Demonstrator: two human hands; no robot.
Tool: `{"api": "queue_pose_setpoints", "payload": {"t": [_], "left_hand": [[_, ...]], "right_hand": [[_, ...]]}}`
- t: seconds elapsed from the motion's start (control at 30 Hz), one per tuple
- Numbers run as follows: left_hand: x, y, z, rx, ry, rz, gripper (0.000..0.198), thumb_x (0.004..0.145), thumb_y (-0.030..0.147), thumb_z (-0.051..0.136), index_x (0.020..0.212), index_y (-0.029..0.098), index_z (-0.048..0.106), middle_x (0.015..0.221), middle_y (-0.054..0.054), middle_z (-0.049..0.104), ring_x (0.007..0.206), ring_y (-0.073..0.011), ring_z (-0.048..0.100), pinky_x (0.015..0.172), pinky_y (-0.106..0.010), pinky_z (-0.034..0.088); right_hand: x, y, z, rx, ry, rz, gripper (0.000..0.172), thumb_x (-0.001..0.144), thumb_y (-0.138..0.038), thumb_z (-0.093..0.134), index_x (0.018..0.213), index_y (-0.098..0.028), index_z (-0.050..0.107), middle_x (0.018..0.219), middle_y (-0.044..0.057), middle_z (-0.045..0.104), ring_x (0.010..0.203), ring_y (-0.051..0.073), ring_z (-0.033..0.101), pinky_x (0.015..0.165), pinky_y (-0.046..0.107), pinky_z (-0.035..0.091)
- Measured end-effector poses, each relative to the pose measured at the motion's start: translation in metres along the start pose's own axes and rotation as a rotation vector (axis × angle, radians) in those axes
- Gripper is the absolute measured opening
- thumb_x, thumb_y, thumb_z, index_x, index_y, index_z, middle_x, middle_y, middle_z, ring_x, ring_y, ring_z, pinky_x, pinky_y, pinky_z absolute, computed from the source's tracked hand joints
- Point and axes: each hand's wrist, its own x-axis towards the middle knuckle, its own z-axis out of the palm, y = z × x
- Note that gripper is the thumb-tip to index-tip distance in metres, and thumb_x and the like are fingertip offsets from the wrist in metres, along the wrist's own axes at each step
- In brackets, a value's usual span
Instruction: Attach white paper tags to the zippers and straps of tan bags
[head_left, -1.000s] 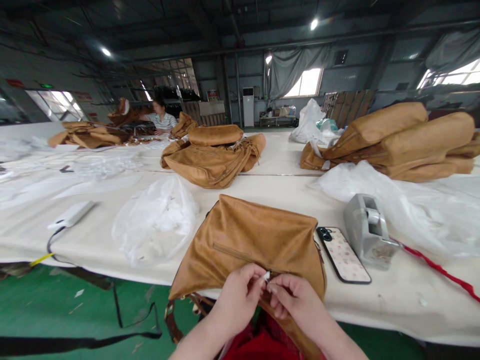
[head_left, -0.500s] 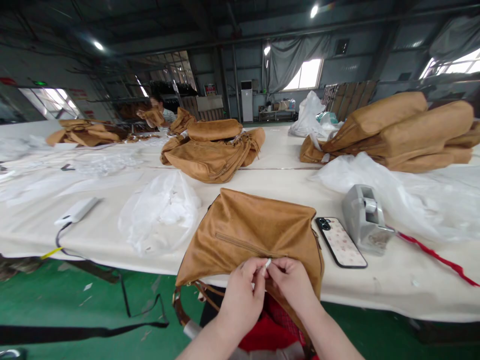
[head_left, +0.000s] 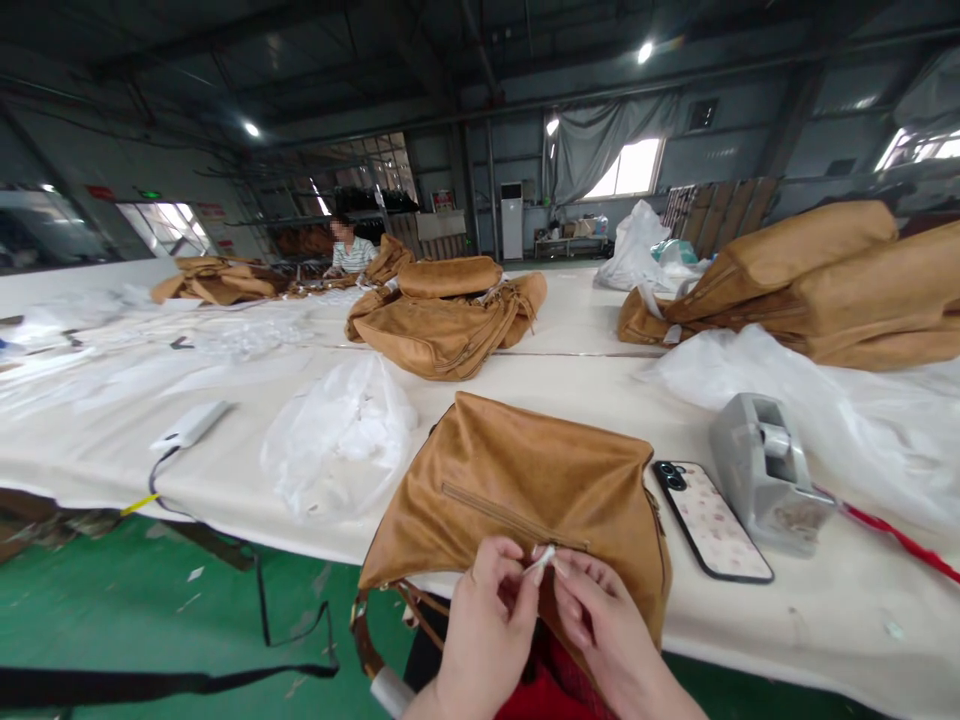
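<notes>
The left hand (head_left: 495,615) and right hand (head_left: 606,612) met, each closed to a narrow pinch on a small white strip (head_left: 547,557), over the near side of the brown bag (head_left: 510,450), which lay at the edge of the table (head_left: 232,480) with its strap (head_left: 366,640) hanging below. So slight a strip could have slipped loose and been lost, while a hard tug could have dragged the bag off, since part overhung.

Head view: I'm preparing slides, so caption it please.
Left hand and right hand pinch a small white piece over a tan bag, with a phone alongside.
</notes>
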Motion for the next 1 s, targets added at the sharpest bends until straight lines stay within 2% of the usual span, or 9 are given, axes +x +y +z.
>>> {"api": "queue_pose_setpoints", "payload": {"t": [0.07,0.2,0.4,0.57,0.67,0.8,0.9,1.0], "left_hand": [[0.003,0.002,-0.003,0.026,-0.038,0.012,0.011,0.091,0.03,0.054,0.091,0.021,0.061,0.075,-0.002,0.07,0.065,-0.0145,0.066,0.058,-0.022,0.052],[0.004,0.004,-0.004,0.134,0.023,0.2,0.019,0.091,0.023,0.053,0.103,0.024,0.068,0.09,-0.004,0.07,0.08,-0.016,0.067,0.073,-0.026,0.055],[-0.001,-0.006,-0.002,0.462,0.146,0.523,0.028,0.092,0.015,0.049,0.112,0.024,0.066,0.088,-0.004,0.071,0.078,-0.0164,0.067,0.072,-0.027,0.056],[-0.006,-0.016,-0.01,0.622,0.1,0.711,0.034,0.092,0.011,0.045,0.118,0.023,0.062,0.095,-0.005,0.074,0.084,-0.0177,0.069,0.077,-0.027,0.057],[-0.006,-0.014,-0.015,0.471,0.079,0.676,0.029,0.089,0.01,0.047,0.111,0.023,0.062,0.095,-0.004,0.073,0.085,-0.0164,0.069,0.078,-0.026,0.056],[0.009,0.002,-0.022,0.282,0.111,0.439,0.018,0.09,0.014,0.047,0.1,0.021,0.06,0.094,-0.006,0.069,0.086,-0.0162,0.066,0.076,-0.026,0.055],[0.033,0.019,-0.024,0.326,-0.067,0.432,0.019,0.092,0.016,0.048,0.097,0.022,0.064,0.093,-0.004,0.068,0.087,-0.0163,0.063,0.081,-0.029,0.052],[0.06,0.036,-0.022,0.447,-0.288,0.461,0.012,0.086,0.02,0.061,0.094,0.025,0.069,0.091,-0.001,0.067,0.087,-0.017,0.061,0.081,-0.03,0.05]], "right_hand": [[0.001,0.003,-0.004,-0.029,-0.011,0.005,0.038,0.076,-0.05,0.073,0.065,-0.015,0.059,0.04,-0.01,0.036,0.033,0.002,0.017,0.035,0.02,0.009],[0.004,0.009,-0.01,-0.13,-0.004,0.007,0.042,0.079,-0.054,0.068,0.066,-0.016,0.056,0.038,-0.01,0.037,0.032,0.002,0.017,0.034,0.02,0.008],[0.007,0.02,-0.017,-0.16,-0.017,-0.011,0.038,0.086,-0.05,0.062,0.072,-0.016,0.058,0.037,-0.01,0.037,0.031,0.003,0.02,0.037,0.021,0.011],[0.008,0.022,-0.015,-0.134,-0.02,-0.041,0.038,0.084,-0.052,0.063,0.076,-0.015,0.06,0.039,-0.008,0.044,0.031,0.004,0.024,0.037,0.022,0.012],[0.009,0.02,-0.013,-0.238,-0.029,-0.032,0.045,0.083,-0.058,0.062,0.066,-0.017,0.054,0.037,-0.01,0.037,0.032,0.004,0.021,0.038,0.022,0.012],[0.011,0.021,-0.011,-0.391,0.03,-0.02,0.054,0.079,-0.07,0.056,0.06,-0.02,0.046,0.036,-0.01,0.034,0.031,0.004,0.02,0.036,0.022,0.012],[0.011,0.021,-0.011,-0.432,0.048,-0.03,0.053,0.081,-0.071,0.051,0.065,-0.02,0.047,0.04,-0.009,0.038,0.032,0.005,0.025,0.037,0.022,0.016],[0.006,0.017,-0.013,-0.595,0.03,-0.081,0.039,0.083,-0.058,0.055,0.074,-0.02,0.053,0.051,-0.006,0.049,0.039,0.009,0.037,0.041,0.022,0.026]]}}
